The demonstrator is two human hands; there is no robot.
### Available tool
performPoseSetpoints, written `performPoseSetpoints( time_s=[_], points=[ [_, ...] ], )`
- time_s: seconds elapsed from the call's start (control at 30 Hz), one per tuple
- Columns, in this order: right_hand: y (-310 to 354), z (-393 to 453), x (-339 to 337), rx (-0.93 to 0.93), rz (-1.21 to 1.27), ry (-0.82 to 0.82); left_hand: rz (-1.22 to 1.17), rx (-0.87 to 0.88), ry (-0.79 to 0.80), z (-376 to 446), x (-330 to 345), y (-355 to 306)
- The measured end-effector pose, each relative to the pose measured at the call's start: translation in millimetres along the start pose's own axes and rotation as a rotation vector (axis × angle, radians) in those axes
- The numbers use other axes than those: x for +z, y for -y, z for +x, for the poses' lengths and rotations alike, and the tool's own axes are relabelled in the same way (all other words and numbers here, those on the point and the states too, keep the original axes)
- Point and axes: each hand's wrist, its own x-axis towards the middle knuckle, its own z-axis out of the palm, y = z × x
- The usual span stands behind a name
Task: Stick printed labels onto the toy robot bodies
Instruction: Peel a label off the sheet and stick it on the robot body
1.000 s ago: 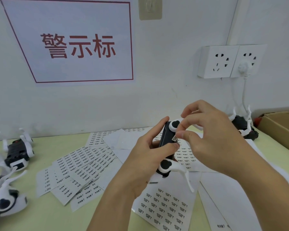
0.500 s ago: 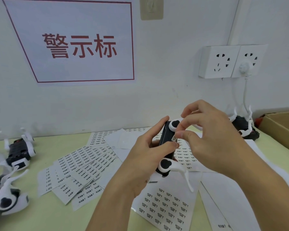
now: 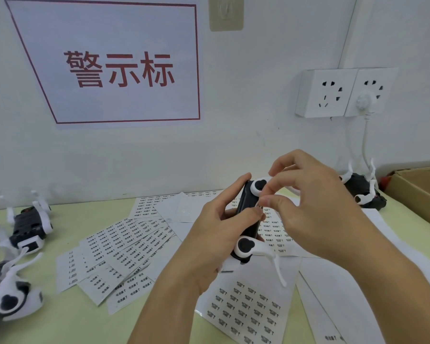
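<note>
**Label meets toy body above the sheets**

I see the pale green surface [image 3: 47, 326] strewn with label sheets [image 3: 124, 247]. Above them, my left hand [image 3: 209, 244] grips the black-and-white toy robot [image 3: 246, 219]; my right hand [image 3: 315, 207] pinches a small label [image 3: 259, 206] against it.
</note>
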Motion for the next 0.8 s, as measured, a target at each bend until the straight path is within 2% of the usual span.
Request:
performPoseSetpoints(
  time_s=[0.8],
  points=[
    [2.9,-0.6,10.3,-0.047,-0.046,-0.117,0.032,0.031,-0.063,-0.6,-0.3,-2.1]
  ],
)
